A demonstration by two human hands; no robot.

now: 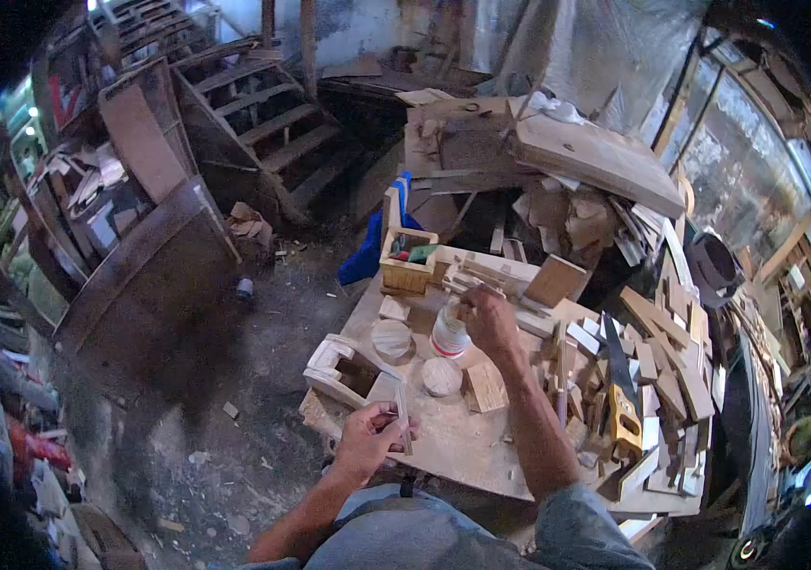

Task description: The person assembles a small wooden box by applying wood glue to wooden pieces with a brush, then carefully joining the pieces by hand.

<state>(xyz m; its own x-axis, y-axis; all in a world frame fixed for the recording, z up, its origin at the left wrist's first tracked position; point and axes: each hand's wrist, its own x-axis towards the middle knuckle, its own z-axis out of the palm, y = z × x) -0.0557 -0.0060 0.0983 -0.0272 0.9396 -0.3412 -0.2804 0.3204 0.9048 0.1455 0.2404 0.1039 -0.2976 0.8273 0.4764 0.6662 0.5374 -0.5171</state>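
Wood strip (pixel 403 410), thin and pale, is pinched between the thumb and fingers of my left grip (pixel 367 443), which I have closed on it over the near left part of the counter (pixel 458 446). The strip stands out lengthwise, running away from the person's body. My right grip (pixel 488 321) is at the top of a whitish bottle (pixel 450 332) with a red band low on its side; the fingers are bent there, but I cannot tell whether they are closed on anything. The bottle stands upright on the counter.

Around it I see a round wood disc (pixel 391 338) to the left, a smaller disc (pixel 442 377) just on the near side, and a squared wood block (pixel 487 388) beside that. A hollow wooden frame (pixel 330 369) rests by the left edge, beyond my left grip. Farther back sits an open wooden box (pixel 407 277) with green and red items inside, and blue cloth (pixel 364 255) hangs next to it. A brown board (pixel 556 281) leans tilted behind my right grip. On the right, a handsaw (pixel 619 380) with a yellow handle lies on heaped offcuts (pixel 676 375).
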